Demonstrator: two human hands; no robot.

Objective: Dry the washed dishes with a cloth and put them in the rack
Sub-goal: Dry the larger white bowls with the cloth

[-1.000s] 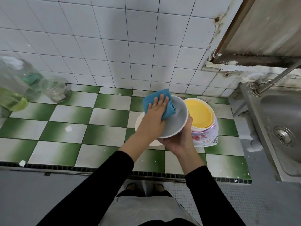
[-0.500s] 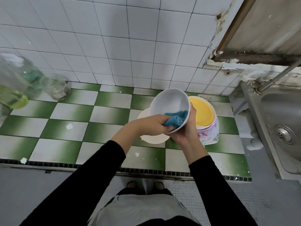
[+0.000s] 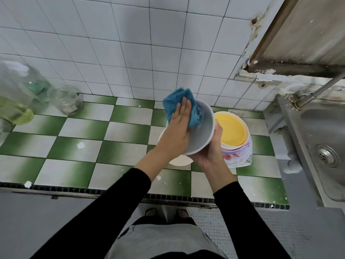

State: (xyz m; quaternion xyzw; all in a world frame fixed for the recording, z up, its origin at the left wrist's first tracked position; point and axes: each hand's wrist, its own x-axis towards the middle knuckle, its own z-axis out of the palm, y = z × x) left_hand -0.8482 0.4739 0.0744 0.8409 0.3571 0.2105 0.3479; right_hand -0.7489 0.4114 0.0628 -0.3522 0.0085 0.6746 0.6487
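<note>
A white bowl [image 3: 202, 133] is tilted on its side above the counter, held from below by my right hand [image 3: 211, 148]. My left hand [image 3: 177, 128] presses a blue cloth [image 3: 179, 103] flat against the bowl's left outer side and rim, part of the cloth folding over into the bowl. Right of the bowl stands a stack of dishes: a yellow plate [image 3: 231, 130] on top of a flowered white bowl [image 3: 239, 156]. A cream plate [image 3: 181, 159] lies on the counter under my hands, mostly hidden.
The counter [image 3: 93, 143] is tiled in green and white checks against a white tiled wall. Glass jars [image 3: 65, 100] and a bottle of green liquid [image 3: 15, 109] stand at the far left. A steel sink [image 3: 324, 146] is at the right.
My left hand and the cloth have moved from inside the bowl's lower rim up to its left outer side. The bowl has been turned and tilted more to the right.
</note>
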